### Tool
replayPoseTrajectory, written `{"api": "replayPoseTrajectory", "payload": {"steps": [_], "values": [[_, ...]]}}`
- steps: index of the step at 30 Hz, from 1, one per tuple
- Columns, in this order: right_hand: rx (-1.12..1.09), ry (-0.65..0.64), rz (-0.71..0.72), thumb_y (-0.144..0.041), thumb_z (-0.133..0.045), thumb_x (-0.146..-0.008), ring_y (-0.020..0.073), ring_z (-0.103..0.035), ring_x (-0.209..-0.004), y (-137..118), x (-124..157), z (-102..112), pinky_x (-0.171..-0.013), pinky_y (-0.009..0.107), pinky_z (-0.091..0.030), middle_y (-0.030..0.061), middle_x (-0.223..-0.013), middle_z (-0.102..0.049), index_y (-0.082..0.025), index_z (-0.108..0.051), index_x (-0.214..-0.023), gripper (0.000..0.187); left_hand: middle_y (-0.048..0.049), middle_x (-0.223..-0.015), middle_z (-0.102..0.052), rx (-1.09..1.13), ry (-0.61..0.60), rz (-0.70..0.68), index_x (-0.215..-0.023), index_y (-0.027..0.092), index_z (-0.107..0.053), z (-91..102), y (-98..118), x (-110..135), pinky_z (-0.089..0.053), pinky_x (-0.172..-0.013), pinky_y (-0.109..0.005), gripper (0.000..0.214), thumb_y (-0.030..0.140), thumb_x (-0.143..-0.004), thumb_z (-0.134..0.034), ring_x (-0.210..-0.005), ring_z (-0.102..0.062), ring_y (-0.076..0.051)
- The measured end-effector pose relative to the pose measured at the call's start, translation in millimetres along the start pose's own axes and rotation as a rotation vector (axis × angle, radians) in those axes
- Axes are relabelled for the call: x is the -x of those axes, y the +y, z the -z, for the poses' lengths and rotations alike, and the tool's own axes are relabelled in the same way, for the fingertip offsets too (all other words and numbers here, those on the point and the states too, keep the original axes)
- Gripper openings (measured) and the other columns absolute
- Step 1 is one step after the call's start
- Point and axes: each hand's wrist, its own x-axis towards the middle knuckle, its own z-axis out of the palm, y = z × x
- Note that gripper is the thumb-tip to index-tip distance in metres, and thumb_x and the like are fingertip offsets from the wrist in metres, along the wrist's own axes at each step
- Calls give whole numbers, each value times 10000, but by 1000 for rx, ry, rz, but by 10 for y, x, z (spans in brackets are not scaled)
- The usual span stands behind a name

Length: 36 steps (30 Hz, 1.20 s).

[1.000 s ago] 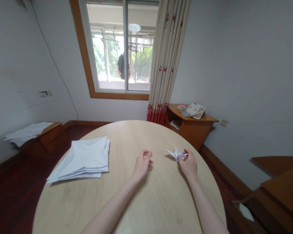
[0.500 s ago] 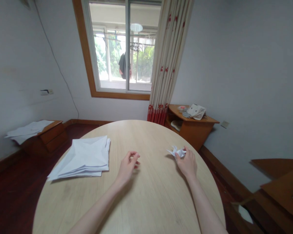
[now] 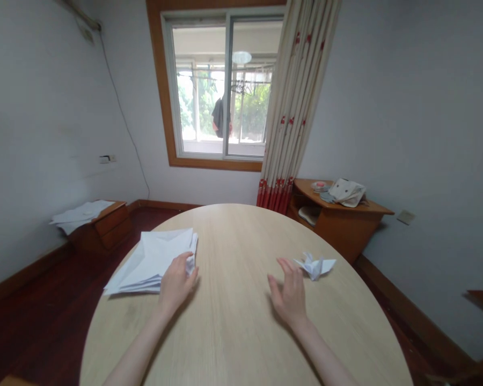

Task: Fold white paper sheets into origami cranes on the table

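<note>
A stack of creased white paper sheets (image 3: 156, 254) lies on the left of the round wooden table (image 3: 233, 332). Over the stack's right edge is my left hand (image 3: 177, 281), fingers apart and nothing seen in them; whether it touches the paper I cannot tell. A folded white paper crane (image 3: 316, 267) rests on the table's right side. Just left of the crane, my right hand (image 3: 290, 292) is open with thumb and fingers apart, holding nothing.
A low wooden cabinet (image 3: 112, 222) with papers on top stands at the far left. Behind the table on the right is a corner desk (image 3: 346, 230) bearing a cloth bag (image 3: 347, 192). A curtain (image 3: 298, 107) hangs beside the window.
My right hand has let go of the paper crane and moved left from it. My left hand has moved left to the paper stack. The view has turned slightly left.
</note>
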Motion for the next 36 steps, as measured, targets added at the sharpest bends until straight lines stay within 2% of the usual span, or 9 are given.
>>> {"api": "replayPoseTrajectory", "payload": {"steps": [4,9,17,25,29,31,33,36], "values": [[-166,-130,21,-257,-436,-925,286,-517,-1085,-354,121,-224,-867,498,-471,146,-1178,-538,-206,-344,-1332,420,-124,-1265,-583,-84,-120,-37,-1181,167,-522,49,-238,-16,-390,-1019,-408,396,331,-820,-530,-1200,-521,-276],[-263,-296,96,-207,-436,-917,261,-549,-1076,-564,188,-306,-872,453,-503,140,-1170,-573,-204,-400,-1290,374,-136,-1284,-579,-132,-220,0,-1224,160,-520,105,-303,-15,-379,-1023,-400,510,381,-776,-622,-1222,-508,-295],[-276,-377,127,-200,-423,-924,254,-591,-1012,-576,172,-316,-830,441,-532,125,-1115,-614,-215,-443,-1237,313,-115,-1290,-584,-78,-325,136,-1257,187,-524,163,-275,-5,-423,-952,-369,507,398,-800,-575,-1157,-566,-288],[-342,-424,110,-209,-402,-938,255,-602,-1009,-561,173,-298,-830,445,-536,126,-1109,-620,-214,-469,-1217,288,-105,-1323,-558,-111,-327,73,-1272,204,-512,149,-290,38,-396,-998,-351,559,318,-733,-606,-1205,-531,-268],[-351,-437,103,-215,-399,-941,252,-602,-1007,-550,179,-299,-826,445,-539,121,-1100,-624,-216,-478,-1200,271,-106,-1345,-536,-168,-329,15,-1205,201,-537,140,-250,47,-392,-1001,-328,487,268,-724,-578,-1229,-512,-255],[-354,-441,102,-211,-403,-940,248,-601,-1008,-548,180,-296,-830,440,-539,119,-1097,-627,-210,-481,-1192,264,-98,-1283,-586,-181,-338,-3,-1129,200,-567,158,-212,40,-437,-928,-317,399,253,-734,-554,-1130,-585,-260],[-361,-446,99,-211,-400,-942,245,-599,-1014,-545,181,-293,-835,436,-538,118,-1097,-626,-208,-483,-1188,260,-74,-1092,-683,-185,-352,3,-1084,200,-581,190,-175,29,-475,-798,-304,337,247,-756,-525,-918,-668,-249],[-371,-458,94,-212,-387,-949,244,-594,-1020,-538,182,-292,-839,437,-535,119,-1098,-620,-209,-483,-1184,254,-49,-950,-716,-178,-336,7,-1025,213,-617,234,-158,13,-462,-771,-278,268,240,-788,-495,-852,-675,-230]]}}
